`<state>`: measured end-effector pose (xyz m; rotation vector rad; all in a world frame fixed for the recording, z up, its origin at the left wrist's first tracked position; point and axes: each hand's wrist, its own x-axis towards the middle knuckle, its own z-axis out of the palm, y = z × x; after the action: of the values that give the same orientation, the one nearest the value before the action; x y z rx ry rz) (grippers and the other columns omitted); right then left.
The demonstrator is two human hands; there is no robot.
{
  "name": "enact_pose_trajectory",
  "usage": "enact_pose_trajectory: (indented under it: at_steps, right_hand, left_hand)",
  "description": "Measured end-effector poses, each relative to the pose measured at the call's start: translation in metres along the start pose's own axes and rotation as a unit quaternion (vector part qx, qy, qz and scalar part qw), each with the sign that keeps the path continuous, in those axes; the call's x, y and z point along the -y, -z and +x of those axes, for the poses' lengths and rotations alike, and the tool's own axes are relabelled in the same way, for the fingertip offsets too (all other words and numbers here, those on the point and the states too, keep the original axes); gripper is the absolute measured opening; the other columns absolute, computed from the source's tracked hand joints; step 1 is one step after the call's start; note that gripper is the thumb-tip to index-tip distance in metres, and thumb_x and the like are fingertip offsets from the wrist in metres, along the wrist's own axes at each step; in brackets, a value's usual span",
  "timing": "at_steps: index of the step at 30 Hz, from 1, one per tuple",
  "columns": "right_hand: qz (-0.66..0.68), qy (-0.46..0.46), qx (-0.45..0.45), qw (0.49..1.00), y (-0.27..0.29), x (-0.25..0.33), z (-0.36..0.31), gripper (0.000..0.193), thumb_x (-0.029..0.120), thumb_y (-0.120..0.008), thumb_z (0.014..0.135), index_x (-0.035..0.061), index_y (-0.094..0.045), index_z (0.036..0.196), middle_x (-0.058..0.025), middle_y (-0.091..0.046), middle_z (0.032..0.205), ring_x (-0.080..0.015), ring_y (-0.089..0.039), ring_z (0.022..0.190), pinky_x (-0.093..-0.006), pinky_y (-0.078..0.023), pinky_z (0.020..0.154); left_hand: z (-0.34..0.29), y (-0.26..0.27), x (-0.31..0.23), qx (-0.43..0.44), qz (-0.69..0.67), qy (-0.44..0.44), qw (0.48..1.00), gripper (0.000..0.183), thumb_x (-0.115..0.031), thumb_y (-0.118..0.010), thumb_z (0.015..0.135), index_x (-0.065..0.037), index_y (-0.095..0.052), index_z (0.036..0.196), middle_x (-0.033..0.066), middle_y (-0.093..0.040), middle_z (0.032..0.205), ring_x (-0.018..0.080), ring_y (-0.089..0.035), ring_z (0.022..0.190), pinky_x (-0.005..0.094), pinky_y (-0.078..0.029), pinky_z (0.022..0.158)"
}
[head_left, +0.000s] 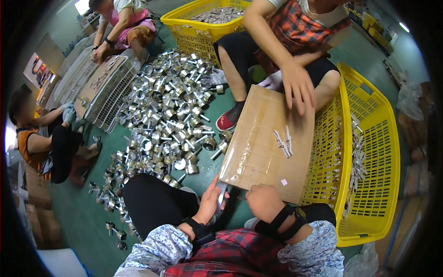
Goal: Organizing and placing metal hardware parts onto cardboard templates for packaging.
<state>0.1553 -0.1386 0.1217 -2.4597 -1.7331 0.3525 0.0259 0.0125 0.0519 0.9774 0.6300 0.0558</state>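
My left hand [208,203] is closed round a shiny flat metal piece [222,190], held upright beside the near left corner of a taped cardboard box [251,138]. At the box's near edge, my right hand [266,202] has its fingers curled in. A thin dark tip seems to stick out to its left, but what the fingers hold is hidden. Several slim whitish metal parts [283,143] lie on top of the box. Left of the box, a large heap of silvery metal cups with stems [170,111] covers the green floor.
Against the box's right side stands a yellow basket [369,203] with metal parts inside. Across the box sits a co-worker, one hand [297,87] over it. Another yellow basket [198,34] stands behind. Two more people sit at the left around a grey crate [110,104].
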Motion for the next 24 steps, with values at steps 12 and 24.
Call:
enact_pose_trajectory:
  at_steps: [12, 24]
  right_hand:
    - [0.017, -0.002, 0.027, 0.999, 0.002, 0.000, 0.003, 0.013, 0.018, -0.058, 0.074, 0.0071, -0.062, 0.068, -0.0120, -0.059, 0.072, -0.0310, -0.059, 0.072, -0.0417, -0.049, 0.064]
    - [-0.031, 0.023, 0.050, 0.998, 0.001, 0.005, 0.002, 0.018, 0.025, -0.063, 0.076, 0.0070, -0.063, 0.073, -0.0116, -0.060, 0.076, -0.0302, -0.060, 0.075, -0.0416, -0.049, 0.066]
  left_hand:
    - [0.002, 0.003, 0.008, -0.017, 0.019, 0.004, 1.000, 0.053, -0.021, -0.034, 0.098, -0.014, -0.016, 0.147, 0.0058, -0.058, 0.080, 0.0118, -0.050, 0.050, 0.0237, -0.042, 0.046]
    - [-0.003, 0.005, 0.011, 0.003, 0.012, -0.023, 1.000, 0.052, -0.017, -0.033, 0.098, -0.013, -0.015, 0.147, 0.0042, -0.056, 0.083, 0.0098, -0.048, 0.055, 0.0222, -0.041, 0.050]
